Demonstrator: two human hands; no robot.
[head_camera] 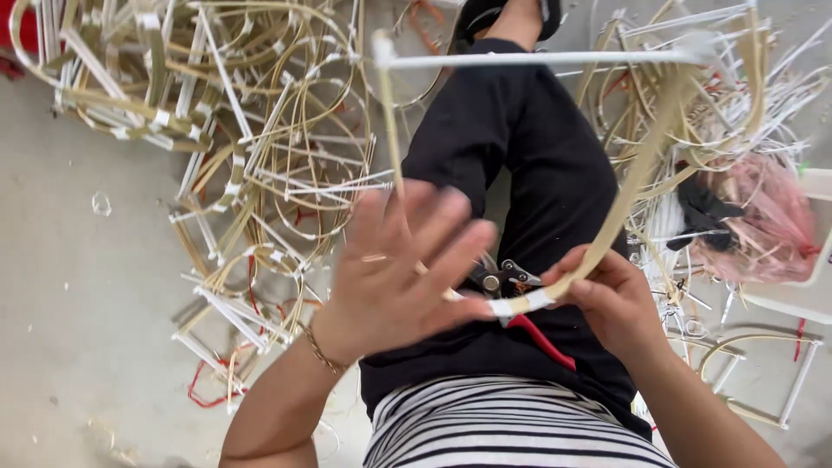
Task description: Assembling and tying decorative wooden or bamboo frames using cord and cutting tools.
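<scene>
My left hand (400, 264) is spread wide, fingers apart and blurred, palm facing away, just left of a taped joint on a bamboo-strip frame (637, 169). My right hand (607, 295) pinches the frame at that white-taped joint. The frame rises from my hands to a white crossbar (537, 59) above my knee. Red-handled cutters (520, 299) lie on my lap, on black trousers, between the two hands.
A heap of bamboo and white-taped frames (234, 147) covers the concrete floor at the left. More strips pile at the right beside a pink bag (767, 217) in a white tray (819, 260). Bare floor (78, 286) lies at the lower left.
</scene>
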